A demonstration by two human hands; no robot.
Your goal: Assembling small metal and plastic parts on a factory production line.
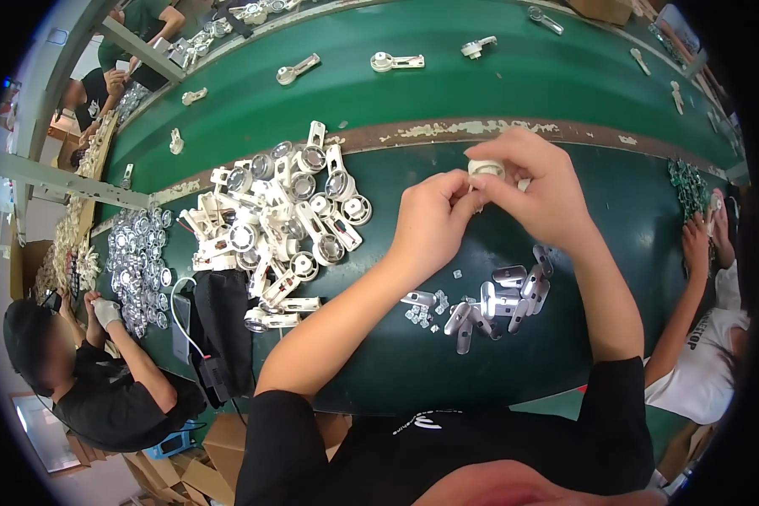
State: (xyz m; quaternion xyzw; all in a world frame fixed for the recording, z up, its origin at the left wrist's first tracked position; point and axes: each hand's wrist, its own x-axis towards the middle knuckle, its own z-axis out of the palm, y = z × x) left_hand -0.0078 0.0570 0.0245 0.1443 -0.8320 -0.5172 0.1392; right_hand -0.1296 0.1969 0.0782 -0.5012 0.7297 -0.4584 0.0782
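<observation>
In front of me, over the green table, my right hand [544, 190] is closed round a white plastic fan housing [486, 168], its round end showing between thumb and fingers. My left hand [434, 218] pinches with thumb and forefinger right at that part's lower left side; what sits between those fingertips is too small to make out. Below the hands lie several glossy silver-grey oval covers [504, 302] in a loose heap. Beside them are small clear plastic pieces [422, 314]. A big pile of white fan housings [299, 211] with round clear fronts lies left of my left hand.
Beyond a worn ledge [472, 128], a green conveyor belt [346, 93] carries spaced white parts. Clear round parts [137, 261] and a black bag [223, 325] with a cable lie at left. Co-workers sit on both sides; green pieces [688, 187] lie near the right one.
</observation>
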